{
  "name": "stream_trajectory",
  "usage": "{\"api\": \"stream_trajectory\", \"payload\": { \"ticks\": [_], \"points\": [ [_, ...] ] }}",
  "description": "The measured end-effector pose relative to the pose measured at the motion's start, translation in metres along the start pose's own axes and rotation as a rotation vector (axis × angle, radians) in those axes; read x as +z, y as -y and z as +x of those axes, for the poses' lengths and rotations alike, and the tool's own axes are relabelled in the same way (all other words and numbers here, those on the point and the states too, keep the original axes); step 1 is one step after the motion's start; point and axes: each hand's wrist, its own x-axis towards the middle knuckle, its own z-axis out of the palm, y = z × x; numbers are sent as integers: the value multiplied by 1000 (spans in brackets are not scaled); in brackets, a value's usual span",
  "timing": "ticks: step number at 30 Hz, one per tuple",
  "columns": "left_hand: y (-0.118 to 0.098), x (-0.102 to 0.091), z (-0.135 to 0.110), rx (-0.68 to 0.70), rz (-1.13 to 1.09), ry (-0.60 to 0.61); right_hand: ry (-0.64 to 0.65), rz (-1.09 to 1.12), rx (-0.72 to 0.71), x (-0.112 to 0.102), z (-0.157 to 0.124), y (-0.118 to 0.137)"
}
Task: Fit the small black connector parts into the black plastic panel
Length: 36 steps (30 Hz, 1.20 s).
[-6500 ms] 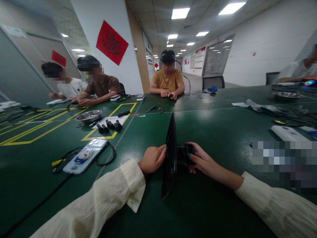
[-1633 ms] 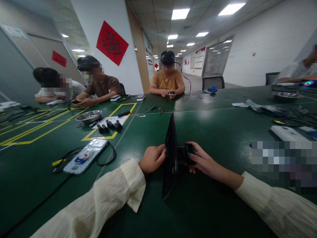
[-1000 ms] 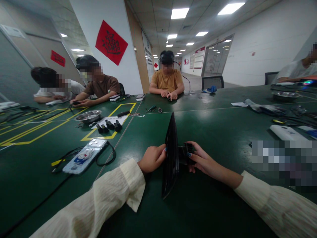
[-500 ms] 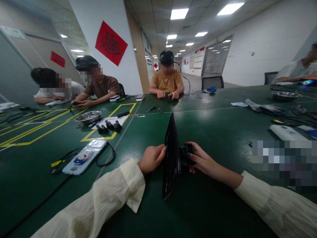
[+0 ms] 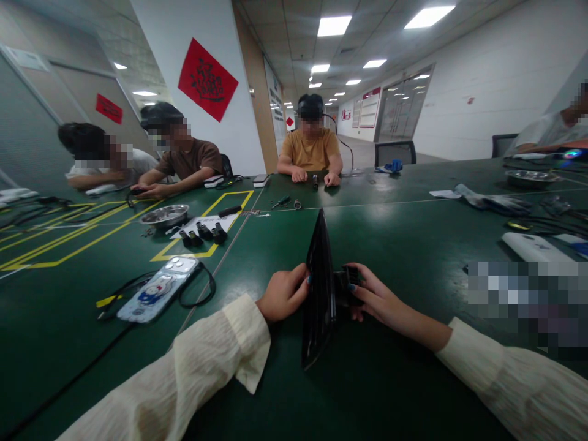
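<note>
A thin black panel (image 5: 318, 288) stands on edge on the green table (image 5: 404, 233), seen edge-on in front of me. My left hand (image 5: 282, 295) is curled against its left face, fingers closed on the panel. My right hand (image 5: 372, 297) grips a small black block-like part (image 5: 346, 283) that sits against the panel's right face. Both sleeves are cream-coloured.
A phone in a cartoon case (image 5: 158, 288) with a black cable lies to the left. Farther left are a metal dish (image 5: 171, 214) and small black parts (image 5: 202, 233) in a yellow-taped box. Other people sit across the table. A white device (image 5: 533, 246) lies at right.
My hands and the panel have barely moved. The person in the yellow shirt across the table has set a small dark object down between their hands.
</note>
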Motion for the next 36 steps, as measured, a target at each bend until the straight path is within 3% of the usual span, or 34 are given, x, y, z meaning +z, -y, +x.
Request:
{"api": "stream_trajectory", "payload": {
  "ticks": [36],
  "points": [
    [3,3,0,-17,92,4,-11,10,16,1,0,0]
  ]
}}
